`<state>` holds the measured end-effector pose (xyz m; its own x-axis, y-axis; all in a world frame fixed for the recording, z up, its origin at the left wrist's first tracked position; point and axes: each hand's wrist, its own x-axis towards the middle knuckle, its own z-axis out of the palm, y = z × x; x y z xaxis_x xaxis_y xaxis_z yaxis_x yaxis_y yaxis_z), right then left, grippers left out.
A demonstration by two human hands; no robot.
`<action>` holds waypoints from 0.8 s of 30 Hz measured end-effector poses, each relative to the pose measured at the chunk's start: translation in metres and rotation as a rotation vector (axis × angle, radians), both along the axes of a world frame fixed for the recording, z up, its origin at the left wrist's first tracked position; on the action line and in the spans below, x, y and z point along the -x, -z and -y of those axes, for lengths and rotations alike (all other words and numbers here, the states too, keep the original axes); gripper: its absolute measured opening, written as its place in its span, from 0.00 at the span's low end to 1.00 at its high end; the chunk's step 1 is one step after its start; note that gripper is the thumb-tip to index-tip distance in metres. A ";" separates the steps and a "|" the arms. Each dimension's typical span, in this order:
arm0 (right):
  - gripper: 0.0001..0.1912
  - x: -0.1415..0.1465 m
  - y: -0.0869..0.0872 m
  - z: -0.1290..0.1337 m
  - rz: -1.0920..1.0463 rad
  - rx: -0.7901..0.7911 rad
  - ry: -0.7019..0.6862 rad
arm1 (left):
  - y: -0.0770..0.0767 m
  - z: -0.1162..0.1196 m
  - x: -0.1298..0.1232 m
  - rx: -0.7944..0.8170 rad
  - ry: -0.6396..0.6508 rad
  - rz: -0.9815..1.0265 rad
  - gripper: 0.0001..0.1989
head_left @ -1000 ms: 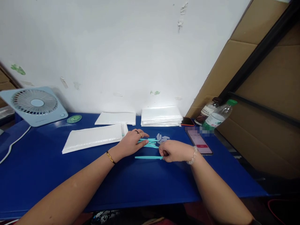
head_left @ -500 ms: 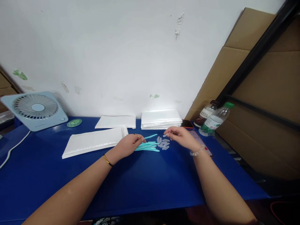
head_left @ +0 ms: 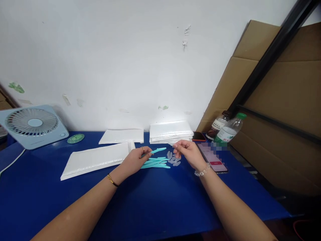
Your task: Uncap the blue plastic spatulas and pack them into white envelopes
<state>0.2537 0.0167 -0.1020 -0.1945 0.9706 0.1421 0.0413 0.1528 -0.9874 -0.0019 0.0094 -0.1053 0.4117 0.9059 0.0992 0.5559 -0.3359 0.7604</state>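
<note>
A thin turquoise stick (head_left: 159, 150) is pinched in my left hand (head_left: 136, 160), its free end pointing right. Below it, several similar turquoise sticks (head_left: 156, 163) lie in a loose bundle on the blue table. Just right of them rests a small pile of translucent, pale oval pieces (head_left: 174, 160). My right hand (head_left: 190, 153) is above and to the right of that pile, thumb and forefinger pinched together around a small translucent piece (head_left: 175, 145), which is hard to make out against the white packets behind.
White padded packets (head_left: 97, 157) lie at the left, with another flat packet (head_left: 122, 136) and a stack (head_left: 172, 130) near the wall. A blue fan (head_left: 35, 125) and green disc (head_left: 76, 138) stand left. Phone (head_left: 214, 160) and bottles (head_left: 227, 132) are at the right.
My left hand has lifted the turquoise stick slightly off the bundle, and more of it shows. My right hand has moved a little left, uncovering the phone. The view has shifted slightly.
</note>
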 end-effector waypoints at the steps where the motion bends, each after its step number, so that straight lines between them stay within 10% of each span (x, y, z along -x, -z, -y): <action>1: 0.17 0.000 0.000 0.000 0.014 -0.004 0.006 | 0.000 0.000 0.000 0.003 0.003 0.001 0.18; 24: 0.11 0.009 -0.005 0.015 0.487 -0.087 -0.354 | -0.010 0.014 -0.006 -0.034 0.281 -0.181 0.13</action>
<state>0.2444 0.0020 -0.0965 -0.5663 0.8235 0.0320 0.4166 0.3195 -0.8511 0.0042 -0.0047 -0.0949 0.6587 0.7518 0.0299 0.5628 -0.5186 0.6437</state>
